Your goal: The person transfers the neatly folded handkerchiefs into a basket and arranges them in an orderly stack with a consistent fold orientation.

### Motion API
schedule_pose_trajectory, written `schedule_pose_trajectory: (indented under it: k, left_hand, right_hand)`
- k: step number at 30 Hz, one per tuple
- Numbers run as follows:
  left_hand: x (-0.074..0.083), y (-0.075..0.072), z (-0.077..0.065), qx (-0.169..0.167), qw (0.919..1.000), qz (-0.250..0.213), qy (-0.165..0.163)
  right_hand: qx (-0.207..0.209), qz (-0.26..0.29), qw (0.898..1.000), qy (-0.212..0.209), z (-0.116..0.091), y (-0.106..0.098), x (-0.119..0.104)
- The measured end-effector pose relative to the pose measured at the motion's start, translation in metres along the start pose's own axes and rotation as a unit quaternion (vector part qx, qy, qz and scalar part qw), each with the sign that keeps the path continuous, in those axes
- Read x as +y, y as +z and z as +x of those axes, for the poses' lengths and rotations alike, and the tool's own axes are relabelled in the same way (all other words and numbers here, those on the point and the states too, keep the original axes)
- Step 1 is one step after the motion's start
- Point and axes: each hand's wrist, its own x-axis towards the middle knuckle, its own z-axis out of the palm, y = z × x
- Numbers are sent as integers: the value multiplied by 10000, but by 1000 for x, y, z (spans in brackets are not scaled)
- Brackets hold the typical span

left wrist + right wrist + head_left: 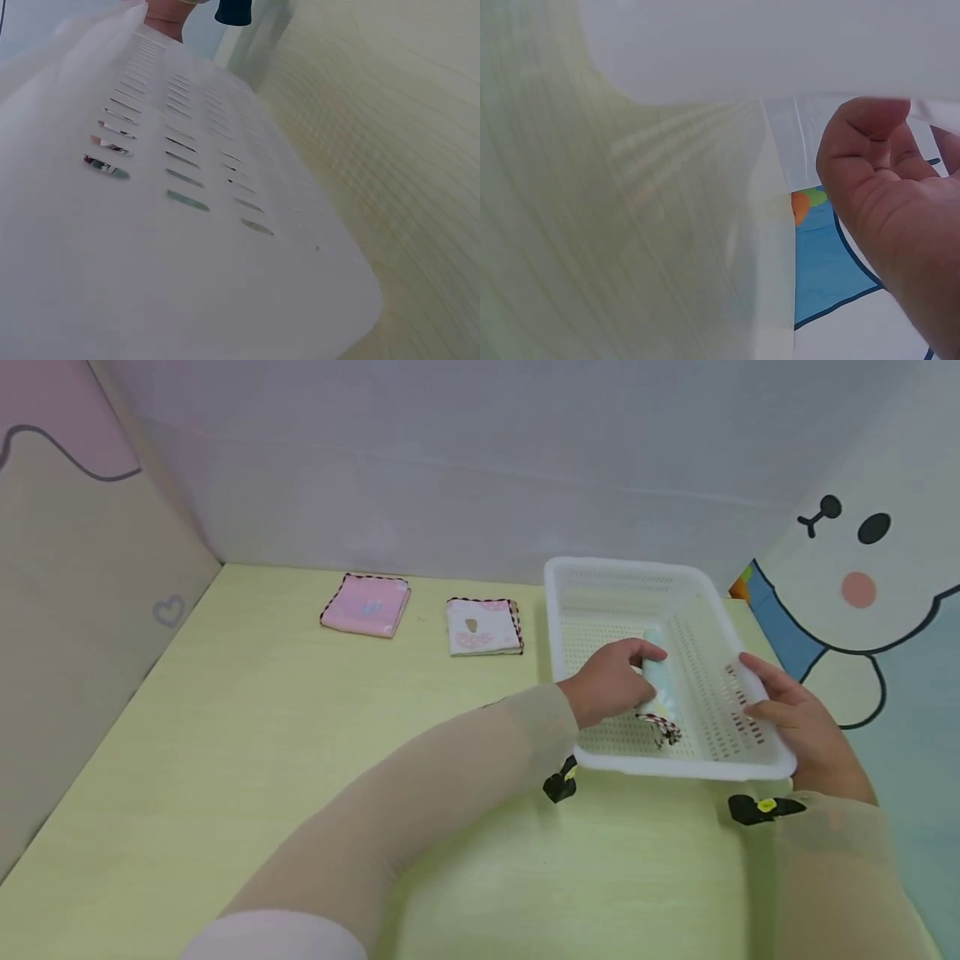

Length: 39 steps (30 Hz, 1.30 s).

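A white plastic basket (675,767) with slotted walls stands at the right of the table. Inside it, my left hand (609,683) pinches a folded pale blue-green cloth (660,677) with a checked edge. My right hand (806,731) grips the basket's right rim, its thumb and fingers on either side of the wall. The left wrist view is filled by the basket's outer wall (172,277), with bits of cloth showing through the slots; the left hand is hidden there. In the right wrist view, curled fingers of the right hand (900,195) hold the basket's edge.
A folded pink cloth (367,606) and a folded white cloth (484,627) with pink print lie at the back of the pale yellow table (262,735), left of the basket. A grey wall (450,468) rises behind, and a cartoon-printed panel (885,643) stands close on the right.
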Motion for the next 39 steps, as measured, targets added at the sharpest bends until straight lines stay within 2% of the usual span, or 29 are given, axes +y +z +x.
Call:
schedule_pose_trajectory:
  k: [7, 13, 17, 25, 28, 34, 39]
  left_hand:
    - [0, -4, 1, -17, 10000, 23, -5]
    - [-1, -5, 1, -234, 9990, 161, -350]
    - [-1, -4, -1, -95, 9984, 338, -441]
    - [8, -10, -11, 168, 9993, 324, 7]
    - [11, -12, -19, 74, 9993, 331, 168]
    - [18, -8, -36, -310, 9993, 97, 193]
    - [18, -12, -46, -360, 9987, 0, 348]
  right_hand:
    - [-21, 99, 9999, 65, 1, 4, -4]
    - [47, -47, 9998, 164, 4, 7, -4]
    - [18, 99, 9999, 102, 4, 7, -3]
    - [-41, 92, 9999, -27, 7, 8, 0]
    - [13, 63, 10000, 46, 7, 7, -1]
    - [17, -134, 9997, 179, 0, -1, -2]
    - [-41, -106, 9998, 166, 0, -1, -1]
